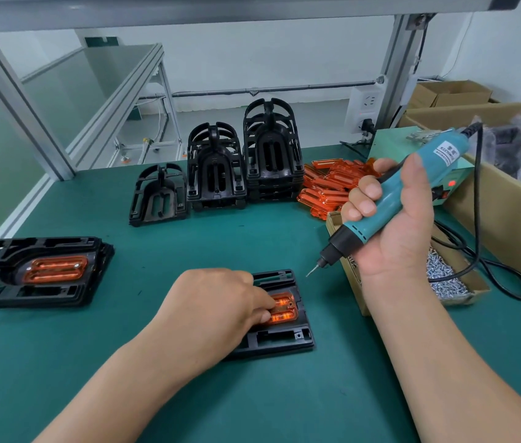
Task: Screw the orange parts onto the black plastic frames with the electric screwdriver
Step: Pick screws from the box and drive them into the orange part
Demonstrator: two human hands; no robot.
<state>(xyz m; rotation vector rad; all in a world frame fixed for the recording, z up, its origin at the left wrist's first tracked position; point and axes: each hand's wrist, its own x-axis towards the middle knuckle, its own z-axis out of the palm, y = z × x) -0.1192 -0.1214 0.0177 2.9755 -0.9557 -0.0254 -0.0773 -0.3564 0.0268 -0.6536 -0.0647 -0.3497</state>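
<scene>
Nearest, the left hand (217, 302) lies over a black frame (284, 342) on the green mat (252, 404). Its bent fingers are close together, tips pressing the orange part (286, 310) seated in the frame. Just right, raised, the right hand (393, 225) wraps the electric screwdriver (390, 199), whose bit is tilted toward the frame without touching. Behind it sits a box of screws (476, 287). Finished frames (38, 273) lie at far left. At the back, black frame stacks (243, 161) stand beside loose orange parts (326, 183).
</scene>
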